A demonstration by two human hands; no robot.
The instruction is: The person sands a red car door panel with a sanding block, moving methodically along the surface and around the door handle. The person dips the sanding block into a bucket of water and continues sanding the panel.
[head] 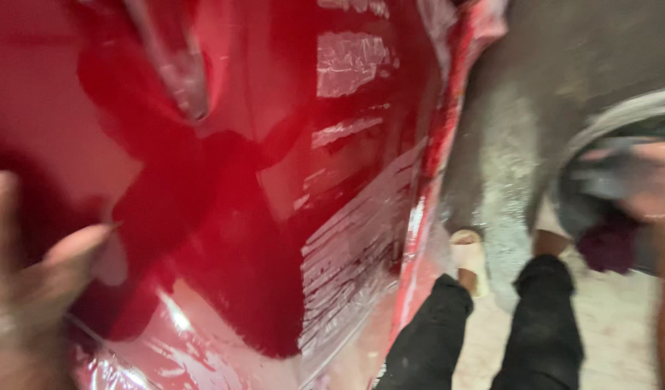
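Left hand [29, 289], fingers loosely spread, presses on the glossy red car panel [260, 180] under clear film [354, 245], while the blurred right hand [657, 188] grips a dark cloth [614, 242].

The car panel [231, 217] is a glossy deep red, darker crimson through its middle and paler pink-red at the upper left of the frame, and the clear plastic film [347, 253] over it shows white, streaky, wrinkled glare. At the upper right the tyre [520, 108] is dull grey with pale speckles. At the lower right the trousers [542, 339] are black, the sandals [468, 256] cream, the floor [614, 325] pale beige, and the cloth [610, 245] dark maroon.
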